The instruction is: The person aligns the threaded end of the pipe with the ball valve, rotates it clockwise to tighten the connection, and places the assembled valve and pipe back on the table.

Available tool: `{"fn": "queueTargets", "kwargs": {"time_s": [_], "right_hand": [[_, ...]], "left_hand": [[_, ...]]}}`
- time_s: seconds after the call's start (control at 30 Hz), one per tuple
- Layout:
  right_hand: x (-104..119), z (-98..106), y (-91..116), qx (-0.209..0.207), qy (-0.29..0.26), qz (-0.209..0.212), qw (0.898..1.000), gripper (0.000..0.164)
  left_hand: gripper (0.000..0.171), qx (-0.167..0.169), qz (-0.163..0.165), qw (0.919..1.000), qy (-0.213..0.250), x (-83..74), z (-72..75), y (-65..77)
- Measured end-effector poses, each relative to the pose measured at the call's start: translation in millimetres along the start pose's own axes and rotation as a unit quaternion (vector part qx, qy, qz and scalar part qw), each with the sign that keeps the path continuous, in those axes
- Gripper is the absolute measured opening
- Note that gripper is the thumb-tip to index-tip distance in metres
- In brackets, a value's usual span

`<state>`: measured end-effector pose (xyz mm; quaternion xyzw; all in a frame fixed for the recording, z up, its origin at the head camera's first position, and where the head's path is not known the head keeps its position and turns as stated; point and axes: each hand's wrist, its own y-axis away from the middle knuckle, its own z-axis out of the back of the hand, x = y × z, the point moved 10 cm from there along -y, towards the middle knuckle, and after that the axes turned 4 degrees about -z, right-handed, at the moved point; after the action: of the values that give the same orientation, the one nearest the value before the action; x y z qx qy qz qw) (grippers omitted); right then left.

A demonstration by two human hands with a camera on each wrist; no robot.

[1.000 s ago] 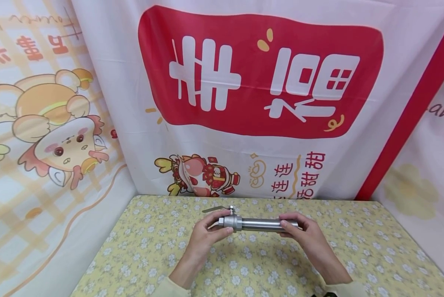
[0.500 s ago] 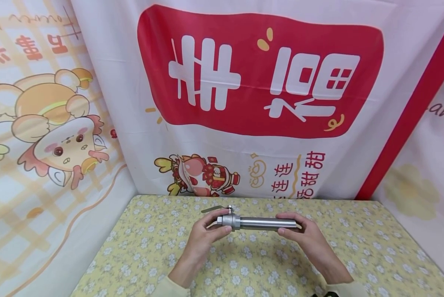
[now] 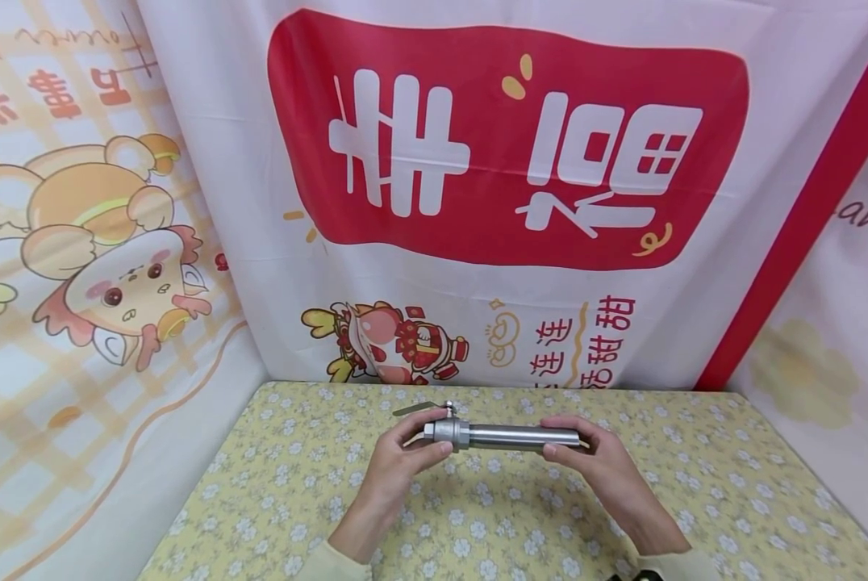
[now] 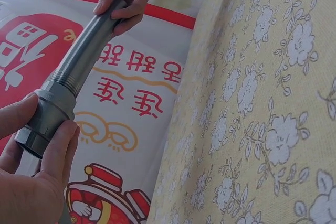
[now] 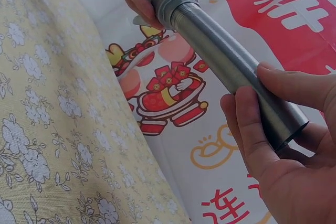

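A ball valve [image 3: 444, 434] with a flat lever handle [image 3: 414, 409] is joined to a threaded steel pipe [image 3: 510, 436], held level above the table. My left hand [image 3: 398, 456] grips the valve body between thumb and fingers. The pipe's far end lies in my right hand [image 3: 592, 450], thumb on the near side and fingers round the other. In the left wrist view, several thread turns of the pipe [image 4: 86, 51] show beside the valve's hex end [image 4: 52, 103]. The right wrist view shows the open end of the pipe [image 5: 286, 132] inside the curled fingers.
A yellow flowered cloth covers the table [image 3: 477, 516] below both hands. Behind it hangs a white curtain [image 3: 238, 242] with a red printed patch, and printed cloth walls [image 3: 209, 339] stand at both sides.
Between one second and half a second ago, the right thumb and fingers shifted along the pipe, and valve and pipe moved slightly left. Since then hardly anything differs.
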<state>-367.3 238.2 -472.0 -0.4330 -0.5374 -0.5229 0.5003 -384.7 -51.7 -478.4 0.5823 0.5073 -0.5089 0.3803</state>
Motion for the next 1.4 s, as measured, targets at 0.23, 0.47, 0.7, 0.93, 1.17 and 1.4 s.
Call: {"fn": "queueTargets", "kwargs": {"time_s": [0.23, 0.47, 0.7, 0.93, 1.17, 1.4], "right_hand": [[0.2, -0.5, 0.2, 0.0, -0.003, -0.002, 1.0, 0.049], [0.1, -0.9, -0.5, -0.004, -0.018, -0.006, 1.0, 0.047], [-1.1, -0.6, -1.2, -0.01, -0.032, -0.007, 0.999, 0.045], [-4.2, 1.9, -3.7, -0.03, -0.037, -0.022, 0.999, 0.044], [-5.1, 3.3, -4.0, -0.051, -0.023, -0.029, 0.998, 0.043], [-3.0, 3.3, -3.9, -0.056, -0.029, -0.019, 0.998, 0.046]], "left_hand": [[0.056, -0.001, -0.002, 1.0, -0.001, 0.6, 0.3, -0.1], [0.055, 0.0, -0.005, 1.0, -0.003, -1.2, -0.6, -0.1], [0.056, 0.003, -0.006, 1.0, -0.003, -1.7, -1.7, 0.3], [0.055, 0.006, -0.009, 0.9999, -0.005, -1.3, -1.8, 0.3], [0.054, 0.008, -0.014, 0.9998, -0.007, -1.6, -2.5, 0.2], [0.055, 0.007, -0.009, 0.9999, -0.007, -0.3, -2.2, -0.1]]}}
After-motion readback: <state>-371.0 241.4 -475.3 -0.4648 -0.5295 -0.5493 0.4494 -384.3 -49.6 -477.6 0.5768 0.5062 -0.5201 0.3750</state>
